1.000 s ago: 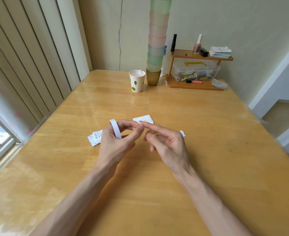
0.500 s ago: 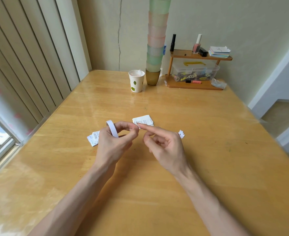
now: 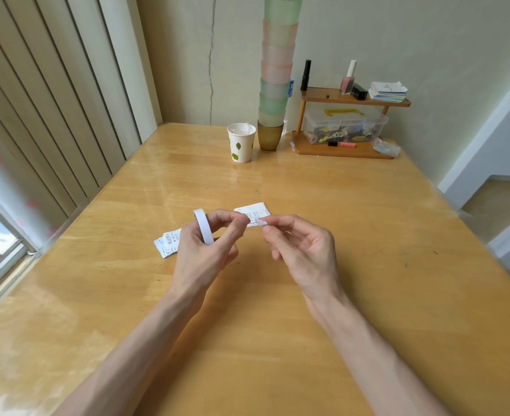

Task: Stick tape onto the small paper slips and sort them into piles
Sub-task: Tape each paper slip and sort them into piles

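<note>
My left hand (image 3: pixel 205 250) holds a thin white roll of tape (image 3: pixel 203 226) above the middle of the wooden table (image 3: pixel 367 235). My right hand (image 3: pixel 301 250) pinches the pulled-out end of the tape (image 3: pixel 261 222) between thumb and forefinger, a short way right of the left fingertips. A printed paper slip (image 3: pixel 252 212) lies flat on the table just behind both hands. A small pile of printed slips (image 3: pixel 168 243) lies to the left, partly hidden by my left hand.
At the far edge stand a white paper cup (image 3: pixel 241 142), a tall stack of pastel cups (image 3: pixel 276 70) and a small wooden shelf (image 3: pixel 346 127) with a clear box and bottles. Vertical blinds (image 3: pixel 37 115) and a window run along the left.
My right hand has drawn a short length of tape out to the right, away from the left fingertips. The small slip seen right of my right hand earlier is no longer visible.
</note>
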Tool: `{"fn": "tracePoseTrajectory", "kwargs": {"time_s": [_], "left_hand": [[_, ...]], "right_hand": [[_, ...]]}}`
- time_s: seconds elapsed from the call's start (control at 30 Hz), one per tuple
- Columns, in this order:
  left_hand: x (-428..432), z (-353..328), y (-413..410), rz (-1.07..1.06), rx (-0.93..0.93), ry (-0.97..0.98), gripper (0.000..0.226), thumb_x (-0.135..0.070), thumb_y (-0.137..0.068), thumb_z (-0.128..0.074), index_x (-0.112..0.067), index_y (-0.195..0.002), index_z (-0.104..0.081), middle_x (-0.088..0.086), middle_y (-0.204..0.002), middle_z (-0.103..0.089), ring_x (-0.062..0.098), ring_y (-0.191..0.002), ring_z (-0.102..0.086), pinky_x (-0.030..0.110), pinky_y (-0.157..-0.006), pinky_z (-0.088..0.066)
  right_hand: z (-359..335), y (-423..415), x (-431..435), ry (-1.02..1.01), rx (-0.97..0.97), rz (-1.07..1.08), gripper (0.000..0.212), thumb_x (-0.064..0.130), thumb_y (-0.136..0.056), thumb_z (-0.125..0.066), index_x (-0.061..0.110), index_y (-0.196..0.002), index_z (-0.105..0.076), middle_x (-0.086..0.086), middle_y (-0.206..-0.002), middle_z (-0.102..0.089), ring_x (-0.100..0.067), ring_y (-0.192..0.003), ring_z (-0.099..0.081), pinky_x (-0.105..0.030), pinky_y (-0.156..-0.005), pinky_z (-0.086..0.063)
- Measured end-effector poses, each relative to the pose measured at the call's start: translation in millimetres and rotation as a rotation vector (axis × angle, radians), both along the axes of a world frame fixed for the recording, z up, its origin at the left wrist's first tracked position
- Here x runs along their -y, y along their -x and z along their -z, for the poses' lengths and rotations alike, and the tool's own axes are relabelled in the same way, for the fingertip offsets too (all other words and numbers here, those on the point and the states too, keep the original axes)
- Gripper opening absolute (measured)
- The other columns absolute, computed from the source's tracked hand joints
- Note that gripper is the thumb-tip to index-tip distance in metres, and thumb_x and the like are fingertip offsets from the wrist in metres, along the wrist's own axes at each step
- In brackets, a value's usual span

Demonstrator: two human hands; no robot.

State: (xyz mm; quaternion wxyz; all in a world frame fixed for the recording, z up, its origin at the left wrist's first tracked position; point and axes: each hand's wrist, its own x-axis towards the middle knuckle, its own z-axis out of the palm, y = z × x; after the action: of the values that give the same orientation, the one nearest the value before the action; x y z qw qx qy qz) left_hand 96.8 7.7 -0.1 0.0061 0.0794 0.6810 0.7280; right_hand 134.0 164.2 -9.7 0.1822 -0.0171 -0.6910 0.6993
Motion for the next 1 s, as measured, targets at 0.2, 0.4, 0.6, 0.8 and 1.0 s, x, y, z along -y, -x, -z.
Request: {"fn": "tracePoseTrajectory", "kwargs": {"time_s": [0.2,0.4,0.6,0.8,1.0], "left_hand": [[-0.2,-0.8,-1.0,0.013,-0.016,-0.005,0.022,-0.026,-0.097,-0.070,-0.005,-0.089,-0.071,-0.011,-0.058,-0.052,0.016,-0.050,-0.031,0.015,-0.046,-0.033],[-0.1,-2.1,-1.7,0.023,-0.027,-0.002,0.022,-0.025,-0.097,-0.070,-0.004,-0.089,-0.071,-0.007,-0.060,-0.051,0.016,-0.050,-0.031,0.016,-0.046,-0.032],[0.2,-1.2,-2.9,0.050,-0.055,-0.008,0.017,-0.021,-0.097,-0.070,-0.006,-0.088,-0.070,-0.009,-0.064,-0.053,0.014,-0.047,-0.032,0.016,-0.046,-0.033],[-0.3,-1.3,-4.3,0.084,-0.084,-0.017,0.007,-0.017,-0.095,-0.072,-0.011,-0.096,-0.076,-0.006,-0.075,-0.059,0.010,-0.046,-0.035,0.017,-0.047,-0.034],[0.4,-0.6,-5.9,0.129,-0.098,0.012,0.013,-0.012,-0.098,-0.069,-0.017,-0.102,-0.080,-0.008,-0.073,-0.059,0.009,-0.046,-0.035,0.015,-0.048,-0.035]], "right_hand": [[-0.6,-2.0,1.0,0.038,0.011,-0.018,0.006,0.010,-0.094,-0.076,0.007,-0.096,-0.081,0.010,-0.071,-0.067,-0.009,-0.060,-0.052,-0.020,-0.063,-0.046],[-1.8,-1.8,2.5,0.060,0.004,-0.023,0.009,0.019,-0.089,-0.077,0.010,-0.087,-0.078,-0.003,-0.067,-0.061,-0.019,-0.060,-0.049,-0.028,-0.064,-0.045],[-3.7,-2.0,1.4,0.108,0.053,-0.025,0.020,0.027,-0.087,-0.068,0.012,-0.082,-0.080,-0.007,-0.072,-0.063,-0.021,-0.062,-0.049,-0.024,-0.063,-0.043],[-6.7,-4.2,-0.5,0.210,0.089,-0.101,0.019,0.027,-0.086,-0.070,0.011,-0.091,-0.079,-0.007,-0.078,-0.059,-0.019,-0.065,-0.046,-0.026,-0.067,-0.040],[-7.6,-4.0,1.1,0.219,0.089,-0.123,0.011,0.022,-0.085,-0.069,0.015,-0.084,-0.077,-0.006,-0.075,-0.059,-0.019,-0.064,-0.047,-0.029,-0.066,-0.039]]}}
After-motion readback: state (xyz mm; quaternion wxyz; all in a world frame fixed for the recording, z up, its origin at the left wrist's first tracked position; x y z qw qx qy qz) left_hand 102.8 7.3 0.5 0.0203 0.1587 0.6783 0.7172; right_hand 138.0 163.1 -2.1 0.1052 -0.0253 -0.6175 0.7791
